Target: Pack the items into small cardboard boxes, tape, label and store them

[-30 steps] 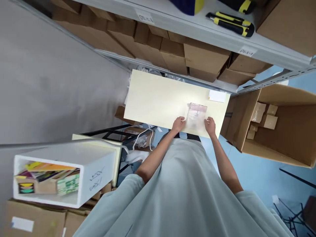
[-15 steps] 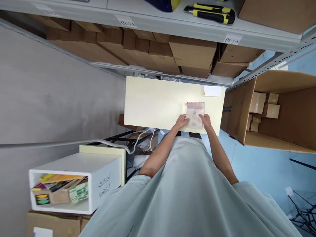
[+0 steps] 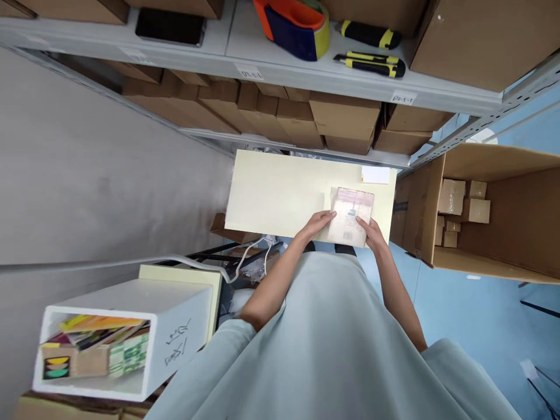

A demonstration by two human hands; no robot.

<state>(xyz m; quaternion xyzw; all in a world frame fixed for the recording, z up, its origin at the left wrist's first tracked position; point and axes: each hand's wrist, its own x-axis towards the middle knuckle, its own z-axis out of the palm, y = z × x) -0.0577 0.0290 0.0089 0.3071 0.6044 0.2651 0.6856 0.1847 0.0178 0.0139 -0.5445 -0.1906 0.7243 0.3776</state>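
A small clear plastic bag (image 3: 350, 213) with a pinkish top strip and something pale inside is held between both my hands over the near edge of a pale yellow table (image 3: 280, 192). My left hand (image 3: 317, 224) grips its left side, fingers curled on it. My right hand (image 3: 373, 232) holds its lower right corner. The bag is lifted a little and tilted off the tabletop.
A white card (image 3: 375, 174) lies at the table's far right corner. Behind stand metal shelves with brown boxes (image 3: 345, 114), a tape dispenser (image 3: 295, 26) and utility knives (image 3: 370, 61). An open carton (image 3: 494, 213) holding small boxes lies to the right. A white bin (image 3: 118, 344) sits at lower left.
The bag lay flat on the table between my hands; now both hands have closed in on it and raised it slightly. The view has tilted upward toward the shelf.
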